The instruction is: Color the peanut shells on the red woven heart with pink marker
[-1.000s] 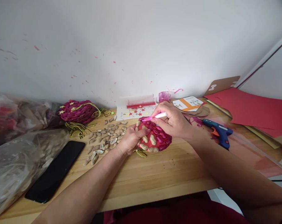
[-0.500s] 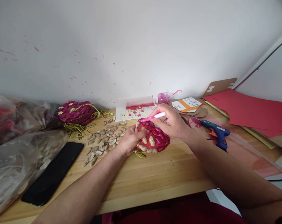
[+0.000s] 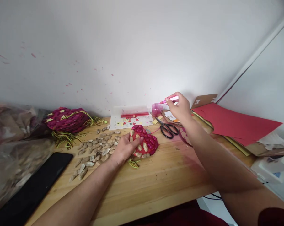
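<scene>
My left hand [image 3: 125, 148] grips the left side of a red craft piece [image 3: 153, 145] covered with peanut shells. Its upper and right shells are painted shiny magenta; those near my thumb are bare tan. A yellow-green tassel [image 3: 133, 163] hangs from its lower edge. In my right hand [image 3: 181, 108] is a white-handled paintbrush [image 3: 174, 98], pinched between the fingers, its pink end at the rim of a small clear cup [image 3: 157, 110] stained magenta. Black-handled scissors [image 3: 168, 130] lie below the cup. Loose peanut shells [image 3: 98, 145] are spread left of my left hand.
A finished-looking magenta peanut-shell ornament [image 3: 70, 122] with stars and cords sits at left. A black phone [image 3: 35, 185] and plastic bags [image 3: 12, 166] lie nearer. White paper [image 3: 115, 124] holds small stars at the wall. Red sheets [image 3: 233, 121] are stacked at right.
My right hand has moved the paintbrush up and right, off the craft piece to the cup. My left hand keeps its hold. The view has shifted, and the scissors now show.
</scene>
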### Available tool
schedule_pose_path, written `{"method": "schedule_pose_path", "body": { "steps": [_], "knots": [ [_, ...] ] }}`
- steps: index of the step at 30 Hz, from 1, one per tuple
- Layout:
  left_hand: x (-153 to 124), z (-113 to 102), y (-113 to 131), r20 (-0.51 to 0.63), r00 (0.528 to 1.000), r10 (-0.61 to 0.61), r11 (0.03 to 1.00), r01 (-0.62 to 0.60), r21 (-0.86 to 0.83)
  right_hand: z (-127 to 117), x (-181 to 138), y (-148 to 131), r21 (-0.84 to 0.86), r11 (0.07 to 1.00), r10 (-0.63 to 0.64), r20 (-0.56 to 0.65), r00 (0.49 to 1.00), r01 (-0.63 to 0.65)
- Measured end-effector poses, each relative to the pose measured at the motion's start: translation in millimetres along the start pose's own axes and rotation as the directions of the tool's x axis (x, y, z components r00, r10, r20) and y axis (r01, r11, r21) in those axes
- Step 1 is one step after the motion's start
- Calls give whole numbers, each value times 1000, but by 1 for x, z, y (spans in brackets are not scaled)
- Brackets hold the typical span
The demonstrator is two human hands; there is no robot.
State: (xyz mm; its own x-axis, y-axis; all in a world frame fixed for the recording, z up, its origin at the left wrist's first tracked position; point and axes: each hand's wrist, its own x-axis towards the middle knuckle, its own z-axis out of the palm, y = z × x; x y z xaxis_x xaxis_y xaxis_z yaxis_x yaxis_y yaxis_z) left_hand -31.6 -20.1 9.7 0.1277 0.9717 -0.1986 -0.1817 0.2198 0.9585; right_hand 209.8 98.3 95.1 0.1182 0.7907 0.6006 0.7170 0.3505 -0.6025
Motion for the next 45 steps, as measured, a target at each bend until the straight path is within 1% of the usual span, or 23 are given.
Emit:
{"method": "schedule_pose_path", "body": {
  "steps": [1, 2, 3, 5, 8, 11, 13, 16, 20, 23, 28, 34, 37, 39, 40, 41, 43, 44, 45],
  "knots": [
    [1, -1, -2, 6, 1000, 7, 1000, -7, 23, 2, 11, 1, -156, 987, 60, 58, 997, -50],
    [2, -2, -4, 14, 1000, 15, 999, -15, 39, 6, 20, 2, -309, 947, 134, 128, 983, -89],
    [3, -3, -6, 19, 1000, 25, 998, -26, 51, 10, 29, 3, -438, 894, 214, 224, 951, -97],
    [4, -4, -8, 29, 999, 39, 997, -41, 68, 20, 41, 3, -512, 854, 285, 312, 907, -92],
    [4, -5, -8, 51, 998, 30, 997, -34, 69, 36, 50, 2, -580, 812, 347, 387, 854, -67],
    [3, -5, -5, 60, 998, 21, 996, -26, 83, 46, 55, 1, -626, 779, 373, 410, 832, -41],
    [2, -6, -3, 71, 997, 27, 994, -35, 108, 51, 58, 2, -642, 766, 373, 417, 829, -21],
    [0, -5, 3, 120, 993, 19, 991, -35, 132, 54, 61, 3, -656, 754, 362, 426, 829, 8],
    [-1, -4, 8, 188, 982, 10, 993, -32, 114, 54, 62, 2, -669, 743, 337, 424, 841, 40],
    [0, -4, 6, 188, 982, 5, 995, -24, 99, 53, 60, -1, -672, 738, 325, 432, 841, 60],
    [3, -6, -1, 71, 997, 2, 999, -6, 52, 50, 53, -3, -657, 750, 313, 448, 838, 71],
    [5, -6, -8, 73, 991, 112, 985, -121, 125, 45, 45, 0, -621, 782, 267, 405, 875, 49],
    [8, -8, -13, 67, 988, 138, 978, -147, 148, 39, 43, -1, -605, 796, 257, 376, 890, 26],
    [10, -10, -15, 59, 985, 165, 966, -173, 194, 30, 39, -1, -578, 816, 238, 333, 912, -1],
    [10, -10, -15, 61, 980, 187, 955, -196, 222, 24, 35, -2, -546, 838, 215, 292, 932, -22],
    [9, -10, -14, 65, 975, 212, 943, -222, 249, 18, 30, -3, -465, 883, 180, 225, 958, -57],
    [6, -9, -12, 77, 964, 255, 918, -267, 293, 6, 13, -8, -221, 971, 117, 82, 990, -96],
    [4, -8, -10, 78, 962, 263, 910, -274, 311, 0, 3, -12, -78, 993, 96, 56, 994, -92],
    [2, -7, -9, 78, 961, 264, 903, -275, 329, -5, -9, -17, 83, 993, 84, 65, 994, -89]
  ]
}}
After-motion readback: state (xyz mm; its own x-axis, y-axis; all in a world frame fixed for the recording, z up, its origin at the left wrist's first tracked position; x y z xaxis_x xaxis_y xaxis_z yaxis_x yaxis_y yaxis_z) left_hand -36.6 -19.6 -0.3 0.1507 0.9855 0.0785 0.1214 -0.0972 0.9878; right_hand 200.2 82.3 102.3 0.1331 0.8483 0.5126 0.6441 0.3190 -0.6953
